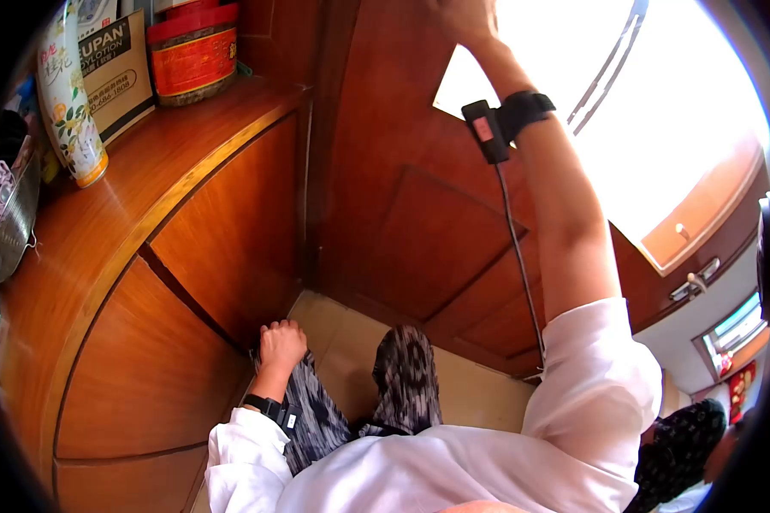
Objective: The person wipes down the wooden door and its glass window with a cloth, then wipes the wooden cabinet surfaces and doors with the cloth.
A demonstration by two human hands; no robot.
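My left hand (283, 344) rests at the knee of my patterned trousers (316, 419), close to the curved wooden cabinet (167, 359). Its fingers are curled in, and whatever they may hold is hidden. My right arm reaches up, and my right hand (469, 19) is at the top edge of the view, in front of the dark red-brown wooden panel (393, 145) and beside a very bright pane (659, 94). The fingers of that hand are cut off by the frame. A black strap with a small box (486, 131) and a cable sits on my right wrist.
On the cabinet top stand a floral spray can (73, 111), a cardboard box (115, 81), a red-lidded jar (194, 60) and a metal basket (13, 222). A handle (697, 280) is at the right. Dark patterned cloth (680, 453) shows at lower right.
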